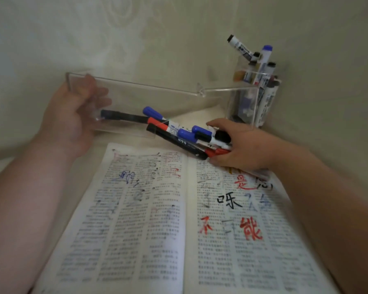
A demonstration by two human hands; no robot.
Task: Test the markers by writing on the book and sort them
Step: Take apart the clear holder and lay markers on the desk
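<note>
Pale patterned wallpaper [136, 39] is filling the background, and a cream surface [0, 166] is spreading below it. An open book [136, 219] is lying on that surface right in front of you, its printed pages scrawled with red, black and blue marker strokes.

Your left hand [68, 117] is gripping the left end of a long clear acrylic tray [136, 96], with the fingers curled round the end wall and showing through the plastic. A black marker [123, 116] is lying along the tray's floor, and a blue-capped marker [152, 112] is resting just above it.

Your right hand [242, 145] is closing round a bundle of markers [189, 139], thumb on top and fingers underneath. These red, black and blue-capped markers are crossing one another and reaching from the tray's right end over the top edge of the book. Blur is hiding whether the tray's right end is touching the book.

At the back right, a clear acrylic holder [242, 98] is standing against the wall, well apart from your left hand. Standing markers [266, 96] are leaning inside it, several sticking out above its rim.
</note>
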